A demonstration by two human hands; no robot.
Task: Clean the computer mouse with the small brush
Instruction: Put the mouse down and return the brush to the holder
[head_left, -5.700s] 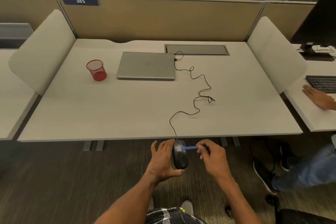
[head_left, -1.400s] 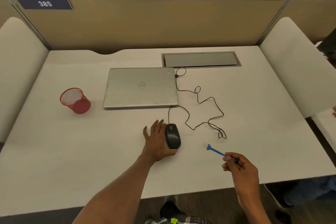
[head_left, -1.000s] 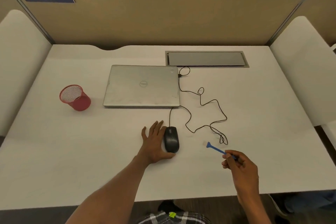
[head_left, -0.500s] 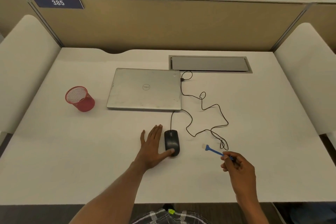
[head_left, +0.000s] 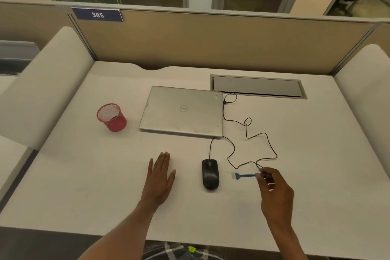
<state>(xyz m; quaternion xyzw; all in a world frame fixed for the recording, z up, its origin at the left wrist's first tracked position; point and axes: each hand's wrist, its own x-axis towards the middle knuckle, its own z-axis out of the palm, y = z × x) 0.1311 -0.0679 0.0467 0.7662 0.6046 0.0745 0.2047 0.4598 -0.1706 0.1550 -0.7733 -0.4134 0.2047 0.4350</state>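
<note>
The computer mouse (head_left: 210, 176) lies flat on the desk (head_left: 84, 175) between the two hands, and neither hand touches it. Its long axis runs away from the person, and its wheel end and cable (head_left: 247, 131) point to the far side, toward the closed laptop (head_left: 182, 111). The left hand (head_left: 160, 179) lies open on the desk with straight fingers, to the left of the mouse and apart from it. The right hand (head_left: 274, 188) pinches the handle of the small brush (head_left: 244, 176). The brush lies crosswise to the mouse, with its head pointing left at the mouse's right side, near it but not touching. I judge that the brush head is nearer to the mouse than either hand, so a short move to the left would bring it on.
</note>
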